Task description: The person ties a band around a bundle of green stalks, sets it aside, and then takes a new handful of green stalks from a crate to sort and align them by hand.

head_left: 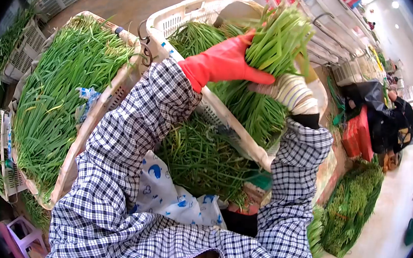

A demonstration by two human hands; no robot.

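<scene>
So the left hand [224, 60], in a red glove, is wrapped around a bunch [280, 43] of long greens, thumb in front, fingers mostly hidden behind. That's a proper clamp, I'd say. The right hand [295, 94], in a striped glove, sits just under it with its fingertips by the lower greens; leaves hide too much, so I can't tell if it's gripping or just touching.

The bunch is up over the far side of the middle crate [227, 121], which has plenty more greens in it. Progress-wise, looks like one handful is gathered and lifted, with loads left: there's a messy pile [198, 158] between the forearms, and the left crate [67, 177] is heaped full. Over on the right, a stack [354, 210] lies lined up on the floor. Could be finished stuff, but no way to be sure from here.
</scene>
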